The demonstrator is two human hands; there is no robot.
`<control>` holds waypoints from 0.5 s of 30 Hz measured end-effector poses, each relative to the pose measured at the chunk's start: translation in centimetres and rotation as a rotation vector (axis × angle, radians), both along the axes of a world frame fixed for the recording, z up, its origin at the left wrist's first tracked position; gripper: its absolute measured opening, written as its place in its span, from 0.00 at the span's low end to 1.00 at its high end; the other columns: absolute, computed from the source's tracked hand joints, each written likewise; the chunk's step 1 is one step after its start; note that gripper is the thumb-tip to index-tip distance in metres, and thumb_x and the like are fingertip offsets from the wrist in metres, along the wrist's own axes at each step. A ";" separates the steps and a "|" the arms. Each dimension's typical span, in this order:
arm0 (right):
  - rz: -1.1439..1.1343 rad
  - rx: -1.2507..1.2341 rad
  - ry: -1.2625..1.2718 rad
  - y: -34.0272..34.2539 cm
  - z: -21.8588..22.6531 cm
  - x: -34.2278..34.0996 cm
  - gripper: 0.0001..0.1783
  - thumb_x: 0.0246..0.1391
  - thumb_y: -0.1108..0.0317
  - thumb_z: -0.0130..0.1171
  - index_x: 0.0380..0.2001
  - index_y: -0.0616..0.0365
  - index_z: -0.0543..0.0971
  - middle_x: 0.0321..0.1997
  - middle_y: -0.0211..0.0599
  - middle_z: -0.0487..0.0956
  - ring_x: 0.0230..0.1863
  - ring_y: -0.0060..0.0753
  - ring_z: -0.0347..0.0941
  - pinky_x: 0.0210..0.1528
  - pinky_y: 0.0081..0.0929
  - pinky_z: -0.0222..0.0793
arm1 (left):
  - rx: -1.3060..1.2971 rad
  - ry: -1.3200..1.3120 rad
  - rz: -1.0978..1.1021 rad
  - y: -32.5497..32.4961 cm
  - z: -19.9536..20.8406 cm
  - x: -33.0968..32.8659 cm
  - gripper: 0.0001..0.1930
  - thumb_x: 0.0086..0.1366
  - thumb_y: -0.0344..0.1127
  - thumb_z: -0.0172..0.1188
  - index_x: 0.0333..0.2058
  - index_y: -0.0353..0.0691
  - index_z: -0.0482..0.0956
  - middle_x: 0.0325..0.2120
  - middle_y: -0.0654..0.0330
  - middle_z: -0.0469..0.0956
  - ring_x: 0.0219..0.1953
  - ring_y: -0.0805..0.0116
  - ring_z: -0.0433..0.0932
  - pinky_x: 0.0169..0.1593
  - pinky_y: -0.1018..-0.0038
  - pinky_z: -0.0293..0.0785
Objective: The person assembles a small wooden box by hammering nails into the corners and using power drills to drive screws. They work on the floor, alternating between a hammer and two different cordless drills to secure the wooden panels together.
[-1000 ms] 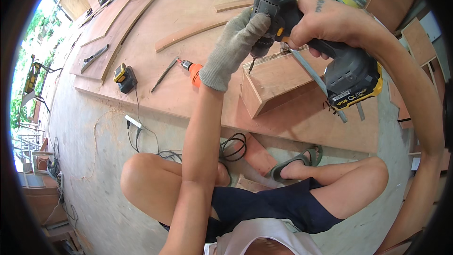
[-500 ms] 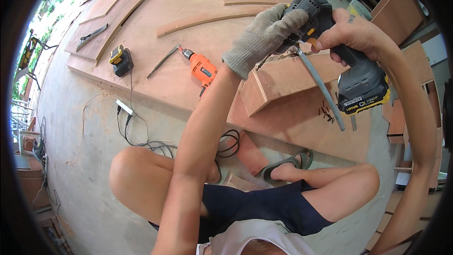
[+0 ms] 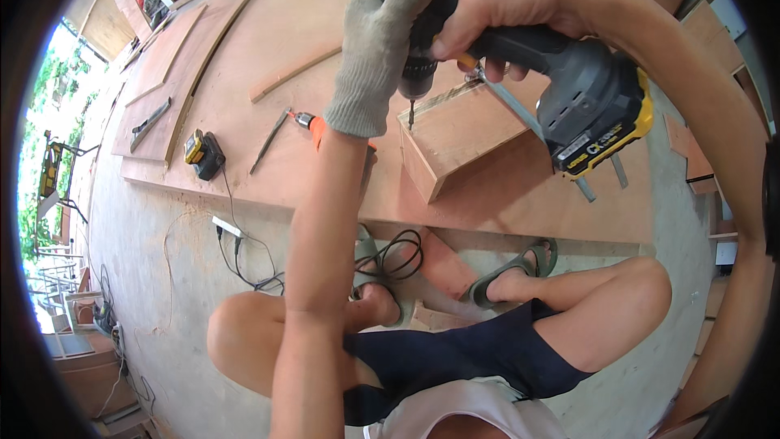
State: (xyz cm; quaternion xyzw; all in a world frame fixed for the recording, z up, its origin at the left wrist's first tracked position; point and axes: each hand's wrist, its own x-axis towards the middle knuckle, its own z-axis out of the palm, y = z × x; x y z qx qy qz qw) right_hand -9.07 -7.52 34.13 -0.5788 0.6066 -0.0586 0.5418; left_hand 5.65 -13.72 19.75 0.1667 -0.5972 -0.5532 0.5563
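My right hand (image 3: 520,0) wraps round the handle of a black and yellow cordless drill (image 3: 581,102), thumb and fingers near its orange trigger switch. My left hand (image 3: 382,41), in a grey knitted glove, grips the drill's head from above. From the chuck a thin dark bit points down, its tip at the left end of a plywood box's (image 3: 467,142) upper edge; whether it has entered the wood I cannot tell. A metal bar (image 3: 513,102), partly hidden by the drill, slants across the box's right side.
The box rests on a large plywood sheet (image 3: 284,57). To the left lie an orange corded drill (image 3: 318,133), a thin metal tool (image 3: 268,142), a yellow-black battery charger (image 3: 205,154) and wood strips (image 3: 296,73). Black cables (image 3: 402,252) coil by my feet; a white power strip (image 3: 227,226) lies on the floor.
Both hands have moved left with the drill and swung it so its bit points down at the box's left corner. The view has shifted slightly too.
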 end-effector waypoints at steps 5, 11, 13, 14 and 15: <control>-0.020 0.039 -0.029 0.1 0.2 -0.6 0.12 0.51 0.70 0.67 0.38 0.65 0.82 0.27 0.36 0.81 0.23 0.26 0.77 0.26 0.24 0.74 | 0.095 -0.022 -0.050 0.2 0.3 -1.4 0.21 0.70 0.53 0.63 0.46 0.40 0.82 0.28 0.63 0.80 0.23 0.77 0.75 0.25 0.79 0.70; -0.007 -0.092 0.226 1.6 0.8 2.6 0.10 0.50 0.72 0.64 0.36 0.65 0.81 0.24 0.36 0.80 0.22 0.25 0.74 0.25 0.26 0.70 | 0.174 0.011 -0.060 2.0 0.8 -0.2 0.20 0.69 0.54 0.64 0.42 0.40 0.82 0.22 0.68 0.77 0.17 0.80 0.70 0.18 0.82 0.63; -0.029 -0.040 0.284 1.2 2.2 2.7 0.09 0.49 0.72 0.64 0.35 0.65 0.81 0.23 0.35 0.80 0.23 0.25 0.75 0.25 0.26 0.71 | 0.080 0.075 -0.078 2.1 1.1 -0.1 0.21 0.69 0.54 0.64 0.42 0.39 0.82 0.22 0.68 0.77 0.17 0.81 0.70 0.19 0.82 0.62; -0.020 0.035 0.264 0.4 3.0 2.2 0.09 0.49 0.72 0.64 0.34 0.65 0.81 0.23 0.35 0.80 0.23 0.25 0.75 0.26 0.26 0.71 | 0.125 0.066 -0.033 2.3 1.5 -0.4 0.22 0.68 0.55 0.65 0.42 0.39 0.81 0.22 0.68 0.77 0.18 0.81 0.70 0.19 0.83 0.63; -0.002 0.056 0.264 0.2 3.0 2.0 0.09 0.49 0.71 0.64 0.33 0.65 0.81 0.23 0.36 0.80 0.23 0.25 0.76 0.26 0.26 0.71 | 0.170 0.057 0.011 2.5 2.0 -0.9 0.22 0.68 0.55 0.65 0.42 0.39 0.81 0.23 0.67 0.77 0.18 0.81 0.71 0.20 0.83 0.63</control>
